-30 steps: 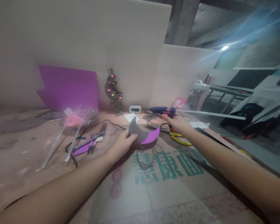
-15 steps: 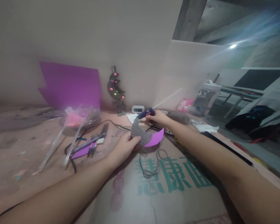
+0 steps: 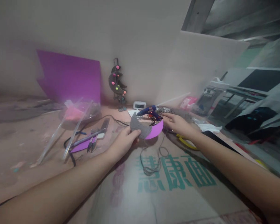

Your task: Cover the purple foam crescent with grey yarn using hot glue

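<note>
I have the left hand pinched, thumb on top, on a flat crescent wrapped in grey yarn, whose right end is bare bright-purple card; the crescent is held up near the middle of the work surface. My right hand is loosely spread, just beside the grip of a dark-blue glue gun; from here I cannot tell whether its fingertips touch it. A long translucent glue stick juts from the gun's back, up and to the right. Below the crescent, loose grey yarn lies in loops over a pale sheet printed with green characters. Beyond, I see a small white digital clock and, against the wall, a dark crescent ornament dotted with coloured balls. Curved yellow handles show beside my right forearm.
</note>
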`<state>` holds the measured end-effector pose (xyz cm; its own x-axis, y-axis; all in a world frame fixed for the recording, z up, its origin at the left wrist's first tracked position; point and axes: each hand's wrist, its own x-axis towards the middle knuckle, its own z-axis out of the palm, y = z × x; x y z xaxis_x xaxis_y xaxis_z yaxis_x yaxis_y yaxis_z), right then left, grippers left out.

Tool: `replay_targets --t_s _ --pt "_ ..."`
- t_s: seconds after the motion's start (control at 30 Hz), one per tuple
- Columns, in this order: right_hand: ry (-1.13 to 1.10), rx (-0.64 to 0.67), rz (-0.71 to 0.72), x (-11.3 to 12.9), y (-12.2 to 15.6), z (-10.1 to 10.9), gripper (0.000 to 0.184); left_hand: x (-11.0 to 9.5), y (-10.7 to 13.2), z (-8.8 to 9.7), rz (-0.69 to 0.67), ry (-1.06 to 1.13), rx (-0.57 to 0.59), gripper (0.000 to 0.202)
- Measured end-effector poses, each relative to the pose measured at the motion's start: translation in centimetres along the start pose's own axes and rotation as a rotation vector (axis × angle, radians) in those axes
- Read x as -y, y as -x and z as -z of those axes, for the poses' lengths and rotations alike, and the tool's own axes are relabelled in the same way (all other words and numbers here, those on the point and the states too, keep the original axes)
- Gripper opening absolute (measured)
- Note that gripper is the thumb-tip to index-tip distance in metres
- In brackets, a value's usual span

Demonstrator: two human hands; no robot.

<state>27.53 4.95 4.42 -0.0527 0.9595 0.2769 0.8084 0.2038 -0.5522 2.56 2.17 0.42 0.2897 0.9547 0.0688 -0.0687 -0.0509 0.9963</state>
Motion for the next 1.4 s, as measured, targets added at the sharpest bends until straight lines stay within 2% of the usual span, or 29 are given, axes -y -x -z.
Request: replay_targets --t_s 0.13,0.2,0.27,0.37,0.47,0.57,0.7,0.8,0.93,1.03,1.1,1.17,1.3,1.4 --pt "0.069 -0.034 -0.054 1.2 2.9 1.9 0.042 -0.2 0.0 0.0 0.039 0.080 -0.050 0.022" --pt "0.089 0.005 -0.022 2.3 4.1 2.1 0.045 -0.3 0.0 -0.1 0.055 0.114 -0.079 0.022" --pt "0.034 0.091 0.058 3.7 5.2 1.6 0.041 -0.3 0.0 -0.1 0.048 0.126 -0.091 0.023" --pt "0.047 0.213 0.230 5.7 6.8 -0.2 0.031 -0.2 0.0 0.0 -0.044 0.054 -0.067 0.027" --pt "0.147 0.274 0.356 6.8 8.0 -1.8 0.039 -0.1 0.1 0.4 -0.138 -0.070 -0.048 0.029" --pt "0.170 0.292 0.371 6.5 8.5 -2.7 0.044 -0.2 0.1 0.6 -0.167 -0.140 -0.055 0.030" --pt "0.041 0.243 0.381 5.5 8.2 -3.7 0.029 -0.7 0.6 0.2 -0.177 -0.205 -0.082 0.031" --pt "-0.102 0.267 0.400 5.7 8.4 -4.3 0.024 -1.1 1.1 -0.3 -0.202 -0.233 -0.084 0.027" --pt "-0.395 0.395 0.244 6.4 9.1 -4.6 0.017 -1.2 1.8 -0.6 -0.213 -0.284 -0.057 0.028" --pt "-0.657 0.479 0.133 6.7 9.7 -5.0 0.028 -0.9 1.9 -0.5 -0.186 -0.299 -0.048 0.033" --pt "-0.743 0.461 0.124 6.8 10.1 -5.2 0.031 -0.7 1.7 -0.5 -0.176 -0.247 -0.038 0.034" --pt "-0.730 0.426 0.156 6.9 10.5 -5.2 0.024 -0.4 1.4 -0.5 -0.160 -0.156 -0.033 0.035" --pt "-0.562 0.360 0.247 7.0 10.9 -4.7 0.008 -0.2 1.0 -0.5 -0.106 -0.070 -0.049 0.037" --pt "-0.466 0.211 0.238 6.7 10.4 -4.2 0.014 0.0 1.0 -0.3 -0.105 -0.062 -0.033 0.037"
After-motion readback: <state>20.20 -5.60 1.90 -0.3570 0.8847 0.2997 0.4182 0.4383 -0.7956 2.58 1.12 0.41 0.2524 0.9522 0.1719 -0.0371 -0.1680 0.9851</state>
